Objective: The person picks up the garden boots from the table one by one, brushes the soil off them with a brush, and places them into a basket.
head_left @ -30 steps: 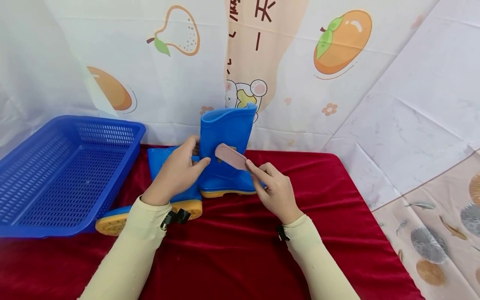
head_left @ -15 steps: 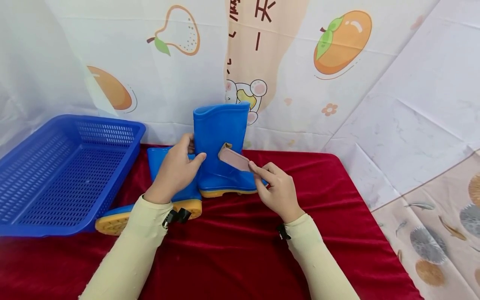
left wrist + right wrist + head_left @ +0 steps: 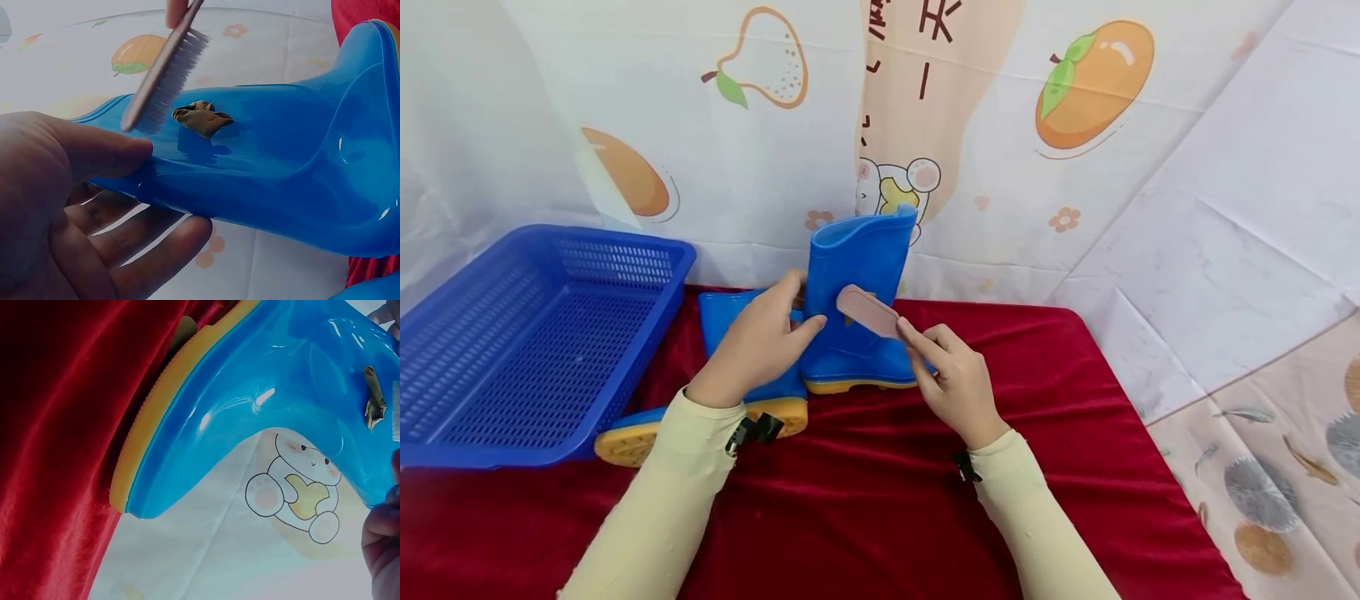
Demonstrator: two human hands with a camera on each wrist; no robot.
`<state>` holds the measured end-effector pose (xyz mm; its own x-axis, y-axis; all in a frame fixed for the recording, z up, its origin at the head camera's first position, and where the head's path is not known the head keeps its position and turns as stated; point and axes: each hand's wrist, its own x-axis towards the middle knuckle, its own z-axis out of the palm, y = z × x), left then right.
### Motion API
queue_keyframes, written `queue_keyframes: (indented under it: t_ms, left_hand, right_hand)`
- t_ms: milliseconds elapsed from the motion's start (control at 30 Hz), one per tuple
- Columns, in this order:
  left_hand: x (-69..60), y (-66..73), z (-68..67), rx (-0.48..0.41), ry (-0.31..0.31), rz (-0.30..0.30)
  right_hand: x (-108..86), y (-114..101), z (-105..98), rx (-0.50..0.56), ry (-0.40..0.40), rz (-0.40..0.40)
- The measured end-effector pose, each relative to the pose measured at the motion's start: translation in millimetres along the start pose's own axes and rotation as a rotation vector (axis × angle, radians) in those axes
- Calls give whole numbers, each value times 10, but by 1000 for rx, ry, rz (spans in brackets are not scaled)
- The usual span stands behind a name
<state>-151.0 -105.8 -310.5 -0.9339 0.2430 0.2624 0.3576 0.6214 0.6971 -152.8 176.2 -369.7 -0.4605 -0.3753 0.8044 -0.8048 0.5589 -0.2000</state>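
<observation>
A blue rain boot (image 3: 857, 267) with a yellow sole stands on the red cloth, its shaft leaning a little right. My left hand (image 3: 760, 342) holds the back of the shaft, thumb in front and fingers behind. Between thumb and fingertips my right hand (image 3: 951, 375) pinches the handle of a pinkish brush (image 3: 868, 312). In the left wrist view the bristles (image 3: 178, 78) face the shaft beside a crumpled brown lump (image 3: 203, 119) stuck there; whether they touch is unclear. The head view shows this lump mostly hidden behind the brush.
A second blue boot (image 3: 718, 317) lies on its side under my left forearm, yellow sole (image 3: 625, 442) towards me. To its left is a blue perforated basket (image 3: 658, 333). Red cloth (image 3: 1037, 375) covers the table, with a printed curtain (image 3: 985, 167) behind.
The boot's shaft tipped left, then back right, my left hand moving along with it. The brush shifted slightly over the lump, which showed more half a second ago. The head view moved a little.
</observation>
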Motion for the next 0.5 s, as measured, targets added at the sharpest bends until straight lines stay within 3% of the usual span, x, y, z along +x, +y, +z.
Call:
queue_keyframes:
  t_ms: [300,500]
  left_hand:
    - [19,12,6,-23,38,-99]
    - [32,1,10,-40,60,-147]
  right_hand:
    - [-38,55,-6,-79,-12,147]
    - [-37,70,-38,-77,8,153]
